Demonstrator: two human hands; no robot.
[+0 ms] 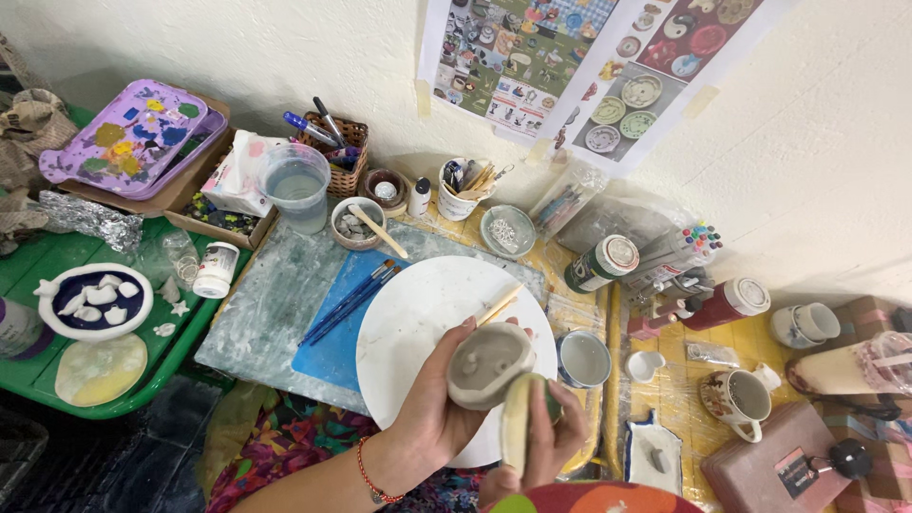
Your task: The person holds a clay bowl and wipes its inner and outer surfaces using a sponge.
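My left hand (pixel 427 408) grips a small grey unfired clay bowl (pixel 486 361), held over the near edge of a round white board (pixel 408 304). My right hand (pixel 560 442) holds a pale yellow-green sponge (pixel 518 418) and presses it against the bowl's lower right side. A thin wooden stick (pixel 499 304) pokes out just above my left fingers; I cannot tell whether it is held or lies on the board. There is a red bracelet on my left wrist.
A blue mat (pixel 328 347) with brushes (pixel 347 299) lies left of the board. Behind stand a water cup (pixel 296 185), a pen basket (pixel 340 147) and small bowls. To the right are a grey cup (pixel 582 358), bottles (pixel 603 264) and a mug (pixel 736 399). A green tray (pixel 28 275) sits at the left.
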